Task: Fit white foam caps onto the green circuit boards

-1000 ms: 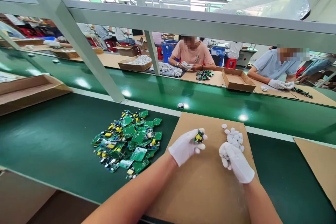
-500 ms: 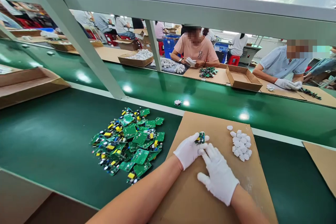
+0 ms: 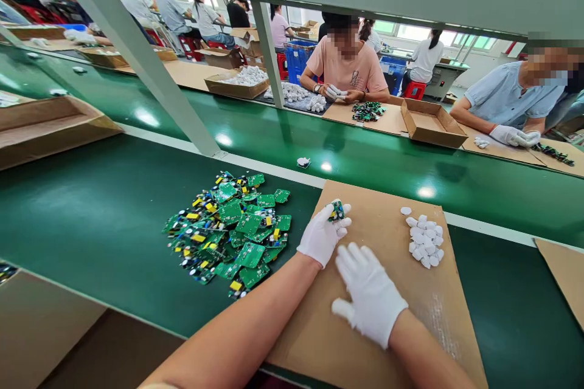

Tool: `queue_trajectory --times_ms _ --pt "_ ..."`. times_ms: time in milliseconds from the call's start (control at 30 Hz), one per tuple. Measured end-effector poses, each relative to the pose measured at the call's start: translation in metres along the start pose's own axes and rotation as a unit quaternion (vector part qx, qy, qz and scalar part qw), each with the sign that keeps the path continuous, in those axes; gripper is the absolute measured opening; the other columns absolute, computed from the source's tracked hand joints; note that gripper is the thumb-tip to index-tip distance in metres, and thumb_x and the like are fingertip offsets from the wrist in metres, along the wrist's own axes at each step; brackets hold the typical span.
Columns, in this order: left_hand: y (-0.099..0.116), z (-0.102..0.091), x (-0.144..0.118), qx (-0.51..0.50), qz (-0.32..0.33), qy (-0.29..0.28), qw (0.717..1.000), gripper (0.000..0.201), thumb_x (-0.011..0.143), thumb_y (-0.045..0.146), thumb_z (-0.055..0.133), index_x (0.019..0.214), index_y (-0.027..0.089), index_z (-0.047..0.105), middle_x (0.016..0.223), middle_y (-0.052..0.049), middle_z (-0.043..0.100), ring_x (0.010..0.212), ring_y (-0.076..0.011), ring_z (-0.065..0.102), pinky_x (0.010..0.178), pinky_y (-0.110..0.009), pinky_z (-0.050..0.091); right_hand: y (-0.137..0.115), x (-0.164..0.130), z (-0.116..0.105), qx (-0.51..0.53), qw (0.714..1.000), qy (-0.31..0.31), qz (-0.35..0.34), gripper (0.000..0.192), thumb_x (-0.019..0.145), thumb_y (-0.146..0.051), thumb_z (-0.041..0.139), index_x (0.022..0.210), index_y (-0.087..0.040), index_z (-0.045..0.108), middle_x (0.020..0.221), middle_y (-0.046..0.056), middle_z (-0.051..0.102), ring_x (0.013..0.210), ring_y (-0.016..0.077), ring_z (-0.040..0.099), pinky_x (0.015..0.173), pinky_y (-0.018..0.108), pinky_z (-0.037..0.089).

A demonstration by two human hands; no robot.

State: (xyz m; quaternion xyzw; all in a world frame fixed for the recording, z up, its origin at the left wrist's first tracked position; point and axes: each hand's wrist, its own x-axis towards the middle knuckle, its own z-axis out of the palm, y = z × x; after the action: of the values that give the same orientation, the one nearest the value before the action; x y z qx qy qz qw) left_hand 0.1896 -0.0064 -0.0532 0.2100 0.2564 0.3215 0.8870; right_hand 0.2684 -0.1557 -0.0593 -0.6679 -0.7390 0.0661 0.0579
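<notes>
A long dark-green conveyor bench (image 3: 91, 237) fills the view from nine o'clock across to three o'clock. On it, at the centre and running down toward five o'clock, lies a flat brown cardboard sheet (image 3: 387, 316). Just off the sheet's left edge, at about nine o'clock from the hands, sits a loose heap of small green circuit boards with yellow and black parts (image 3: 230, 234). At the sheet's two o'clock corner is a small cluster of white rounded plastic caps (image 3: 425, 238), well apart from both hands.

The right hand (image 3: 367, 292), in a white glove, lies flat on the cardboard with its fingers spread, palm down, holding nothing. Its fingertips point toward eleven o'clock, near the other hand. The left hand (image 3: 322, 234), also white-gloved, is at twelve o'clock from the right; its fingers are curled and pinch one small green circuit board with a yellow part (image 3: 337, 211), raised at the fingertips just above the cardboard's upper left part.
</notes>
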Motion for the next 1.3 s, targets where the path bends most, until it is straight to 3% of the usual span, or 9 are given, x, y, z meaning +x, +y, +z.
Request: queue_trajectory --times_ms 133,300,467,600,733,900,1033,1133,1300 --pt "-0.001 0.001 -0.002 -0.003 -0.014 -0.008 1.000 0.021 0.080 0.029 0.056 0.100 0.021 0.057 0.102 -0.006 0.064 0.064 -0.0122 0.062 0.048 -0.020 0.043 0.021 0.000 -0.002 -0.055 0.979 0.044 0.191 0.063 0.082 -0.036 0.047 0.135 -0.005 0.037 0.142 0.018 0.032 0.131 0.0350 0.025 0.106 0.050 0.019" --pt "-0.003 0.002 -0.004 0.000 -0.031 -0.024 0.999 0.020 0.081 0.029 0.055 0.099 0.021 0.058 0.101 -0.007 0.064 0.064 -0.0122 0.062 0.047 -0.019 0.043 -0.001 -0.002 0.001 -0.004 1.000 0.013 -0.008 0.082 0.075 -0.057 0.051 0.139 -0.011 0.030 0.145 0.013 0.028 0.133 0.0312 0.021 0.109 0.045 0.016" --pt "-0.001 0.002 -0.004 -0.001 -0.034 -0.036 0.999 0.021 0.082 0.029 0.055 0.101 0.021 0.057 0.103 -0.007 0.064 0.066 -0.0121 0.062 0.050 -0.020 0.044 0.035 -0.002 0.001 -0.034 0.985 0.074 0.150 0.058 0.082 -0.040 0.048 0.132 -0.011 0.042 0.138 0.015 0.040 0.128 0.0348 0.032 0.104 0.053 0.023" --pt "-0.002 0.005 -0.007 0.010 -0.091 -0.060 0.994 0.024 0.082 0.031 0.055 0.104 0.021 0.056 0.108 -0.008 0.062 0.069 -0.0132 0.063 0.052 -0.021 0.046 0.060 -0.013 0.002 -0.004 0.976 0.144 0.163 0.061 0.081 -0.036 0.051 0.132 -0.006 0.037 0.130 0.018 0.048 0.122 0.0306 0.041 0.099 0.046 0.036" --pt "-0.004 0.008 -0.011 0.035 -0.120 -0.087 0.988 0.020 0.080 0.026 0.058 0.097 0.018 0.058 0.114 -0.010 0.059 0.075 -0.0142 0.063 0.059 -0.022 0.048 0.056 -0.015 -0.001 0.005 0.976 0.150 0.157 0.043 0.074 -0.027 0.059 0.115 -0.013 0.055 0.124 0.015 0.053 0.118 0.0305 0.045 0.098 0.046 0.038" --pt "-0.011 0.009 -0.015 0.090 -0.118 -0.095 0.984 0.021 0.074 0.021 0.066 0.092 0.014 0.060 0.110 -0.011 0.061 0.079 -0.0156 0.064 0.067 -0.025 0.049 0.050 -0.013 -0.009 0.126 0.962 0.195 0.143 0.027 0.086 -0.017 0.044 0.107 -0.021 0.061 0.107 0.009 0.064 0.100 0.0222 0.058 0.089 0.039 0.047" --pt "-0.022 0.009 -0.018 0.153 -0.133 -0.100 0.974 0.030 0.069 0.023 0.071 0.096 0.014 0.061 0.105 -0.012 0.062 0.083 -0.0182 0.064 0.070 -0.027 0.048 0.042 -0.017 -0.015 0.341 0.881 0.272 0.183 0.035 0.087 -0.028 0.047 0.121 -0.019 0.047 0.077 0.002 0.064 0.058 0.0135 0.059 0.051 0.025 0.051" --pt "-0.027 0.009 -0.021 0.184 -0.144 -0.128 0.964 0.035 0.069 0.027 0.072 0.100 0.016 0.060 0.108 -0.013 0.062 0.089 -0.0202 0.063 0.071 -0.028 0.047 0.034 -0.018 -0.019 0.389 0.839 0.323 0.204 0.025 0.084 -0.033 0.053 0.104 -0.018 0.053 0.069 0.000 0.061 0.047 0.0102 0.053 0.041 0.022 0.046" --pt "-0.029 0.010 -0.024 0.211 -0.146 -0.170 0.951 0.038 0.071 0.032 0.069 0.105 0.017 0.059 0.109 -0.013 0.061 0.096 -0.0226 0.061 0.075 -0.030 0.047 0.030 -0.015 -0.022 0.314 0.871 0.334 0.176 0.016 0.084 -0.030 0.053 0.092 -0.019 0.060 0.070 0.002 0.066 0.052 0.0117 0.058 0.050 0.024 0.051"
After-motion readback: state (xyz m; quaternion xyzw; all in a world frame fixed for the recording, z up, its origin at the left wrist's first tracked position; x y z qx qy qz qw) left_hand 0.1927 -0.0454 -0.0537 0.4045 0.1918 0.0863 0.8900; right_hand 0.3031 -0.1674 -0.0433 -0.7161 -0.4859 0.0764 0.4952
